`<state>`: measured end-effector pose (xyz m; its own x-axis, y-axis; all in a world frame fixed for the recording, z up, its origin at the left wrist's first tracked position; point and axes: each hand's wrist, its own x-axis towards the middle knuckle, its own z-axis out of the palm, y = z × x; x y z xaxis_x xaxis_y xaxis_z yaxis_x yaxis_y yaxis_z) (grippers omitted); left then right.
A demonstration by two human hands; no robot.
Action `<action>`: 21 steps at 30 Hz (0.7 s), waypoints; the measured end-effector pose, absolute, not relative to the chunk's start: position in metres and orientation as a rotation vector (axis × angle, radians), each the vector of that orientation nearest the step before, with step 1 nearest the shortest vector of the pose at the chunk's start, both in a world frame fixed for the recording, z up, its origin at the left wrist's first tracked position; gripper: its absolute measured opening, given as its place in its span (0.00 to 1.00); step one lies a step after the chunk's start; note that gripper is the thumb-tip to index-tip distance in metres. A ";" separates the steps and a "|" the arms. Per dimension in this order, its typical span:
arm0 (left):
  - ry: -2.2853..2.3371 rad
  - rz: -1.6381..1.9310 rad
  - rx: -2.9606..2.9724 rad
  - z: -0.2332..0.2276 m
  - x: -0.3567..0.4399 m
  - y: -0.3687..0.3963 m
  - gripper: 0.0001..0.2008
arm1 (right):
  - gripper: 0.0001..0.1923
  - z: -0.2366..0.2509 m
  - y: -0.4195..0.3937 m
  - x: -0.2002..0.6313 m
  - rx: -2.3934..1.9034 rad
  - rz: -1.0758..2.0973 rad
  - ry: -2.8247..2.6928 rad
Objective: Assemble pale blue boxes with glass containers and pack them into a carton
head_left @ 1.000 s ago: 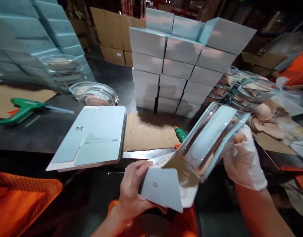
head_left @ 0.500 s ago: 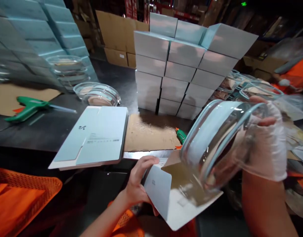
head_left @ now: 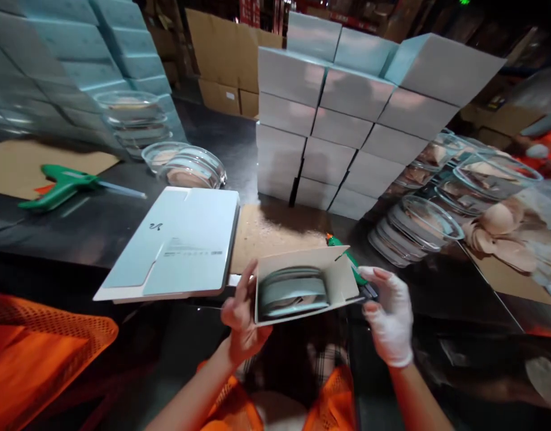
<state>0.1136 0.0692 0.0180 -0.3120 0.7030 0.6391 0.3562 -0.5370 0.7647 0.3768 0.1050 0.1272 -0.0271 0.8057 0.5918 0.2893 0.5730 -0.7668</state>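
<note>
Down they've gone: the stacked glass dishes (head_left: pixel 295 290), tipped in the right hand (head_left: pixel 389 317) a moment ago, now sit inside the box. Biggest sight, beyond both hands, is a wall of pale boxes (head_left: pixel 320 143). Just beyond and left of the left hand (head_left: pixel 243 320) lie flat pale-blue cartons (head_left: pixel 189 239). Between the hands, the open box (head_left: pixel 340 278) tilts its mouth upward; the left has its left end, thumb raised, fingers underneath. And the gloved right, half curled, gap showing, is at the other end; contact, I can't tell. Behind its fingertips, partly hidden: a green tool (head_left: pixel 356 270).
</note>
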 end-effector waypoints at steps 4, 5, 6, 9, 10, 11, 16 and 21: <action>1.046 2.092 1.811 0.029 0.105 0.066 0.21 | 0.40 0.103 0.106 0.351 -0.828 0.732 -1.730; 1.075 2.080 1.786 0.031 0.105 0.065 0.23 | 0.39 0.103 0.105 0.341 -0.844 0.761 -1.729; 1.129 2.062 1.759 0.033 0.105 0.064 0.25 | 0.38 0.104 0.104 0.330 -0.888 0.788 -1.686; 1.275 2.093 1.609 0.035 0.108 0.062 0.25 | 0.20 0.113 0.099 0.296 -1.027 0.826 -1.364; 1.278 2.127 1.539 0.034 0.109 0.061 0.25 | 0.14 0.116 0.097 0.287 -1.034 0.826 -1.250; 1.256 2.146 1.515 0.034 0.109 0.061 0.25 | 0.15 0.120 0.096 0.280 -1.024 0.829 -1.165; 1.301 2.010 1.868 0.032 0.092 0.061 0.22 | 0.18 0.125 0.096 0.302 -1.140 0.819 -1.213; 1.135 1.991 2.000 0.040 0.084 0.076 0.32 | 0.25 0.113 0.110 0.353 -2.079 0.535 -1.453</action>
